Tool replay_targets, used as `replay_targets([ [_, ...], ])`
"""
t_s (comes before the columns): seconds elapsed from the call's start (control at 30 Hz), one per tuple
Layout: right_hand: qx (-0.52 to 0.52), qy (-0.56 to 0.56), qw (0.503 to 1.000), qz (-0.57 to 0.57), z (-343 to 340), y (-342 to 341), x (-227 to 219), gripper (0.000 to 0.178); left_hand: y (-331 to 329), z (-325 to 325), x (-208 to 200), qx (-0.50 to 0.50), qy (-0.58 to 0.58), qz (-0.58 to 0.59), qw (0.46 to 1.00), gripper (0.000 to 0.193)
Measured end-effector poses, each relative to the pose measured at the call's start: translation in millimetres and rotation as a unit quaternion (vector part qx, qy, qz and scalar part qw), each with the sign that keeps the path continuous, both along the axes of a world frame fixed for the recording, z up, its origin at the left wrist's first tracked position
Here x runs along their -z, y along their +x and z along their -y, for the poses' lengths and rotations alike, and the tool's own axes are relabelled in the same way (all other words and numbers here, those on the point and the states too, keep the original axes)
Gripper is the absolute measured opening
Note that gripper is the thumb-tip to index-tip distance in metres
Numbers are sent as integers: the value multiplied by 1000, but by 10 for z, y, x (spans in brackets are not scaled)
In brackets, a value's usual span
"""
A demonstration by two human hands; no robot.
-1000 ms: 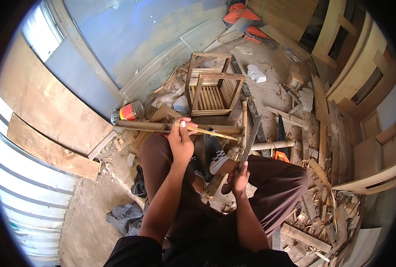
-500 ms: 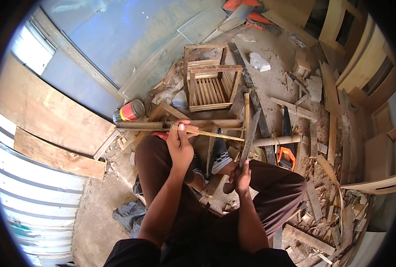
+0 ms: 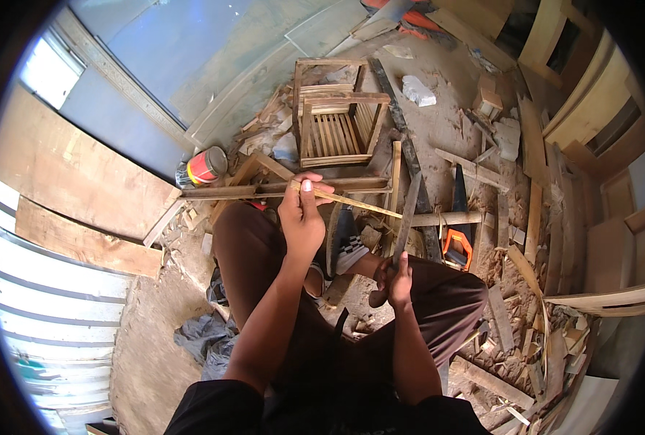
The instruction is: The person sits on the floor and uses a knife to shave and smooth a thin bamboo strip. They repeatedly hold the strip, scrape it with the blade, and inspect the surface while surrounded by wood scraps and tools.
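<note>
- Left hand (image 3: pixel 302 221) pinches a thin stick (image 3: pixel 359 205) between thumb and fingers, above the legs (image 3: pixel 246 254).
- Right hand (image 3: pixel 399 281) is wrapped round the near end of a long dark blade (image 3: pixel 407 217), which points away from the body.
- Stick slants rightward to the blade; whether its tip touches cannot be told.
- Beyond, a slatted frame (image 3: pixel 335 161) stands on the floor (image 3: pixel 438 123).
- Orange-handled saw (image 3: pixel 459 196) lies right of the blade.

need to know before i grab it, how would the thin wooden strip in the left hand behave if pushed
The thin wooden strip is probably light, since the left hand holds it near one end. It looks fairly stiff, jutting out straight with no visible sag. Being so narrow, it might bend or snap if pushed hard sideways.
</note>
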State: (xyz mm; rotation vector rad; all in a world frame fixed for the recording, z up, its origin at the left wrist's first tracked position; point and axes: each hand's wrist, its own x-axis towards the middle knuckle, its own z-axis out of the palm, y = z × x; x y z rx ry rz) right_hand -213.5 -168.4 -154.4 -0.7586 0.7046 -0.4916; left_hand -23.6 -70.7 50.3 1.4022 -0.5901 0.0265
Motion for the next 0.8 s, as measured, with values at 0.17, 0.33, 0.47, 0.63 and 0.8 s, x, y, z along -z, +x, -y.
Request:
replay_targets([
  [0.17,-11,-38,999,-5,-32,-129,-76,68,30,-117,29,28,51,10,998,30],
  [0.33,3,-72,997,-16,-116,-216,-236,65,-6,-220,25,17,-14,20,1000,26],
  [0.47,57,-59,997,-8,-282,-154,-478,62,-41,-284,-18,-1,-69,25,997,23],
  [0.63,51,-105,993,-20,-347,-308,-506,61,-11,-314,-70,36,-94,-1,995,24],
  [0.8,33,-139,982,-125,-505,-423,-626,63,-46,-331,-83,64,-102,1,993,23],
])
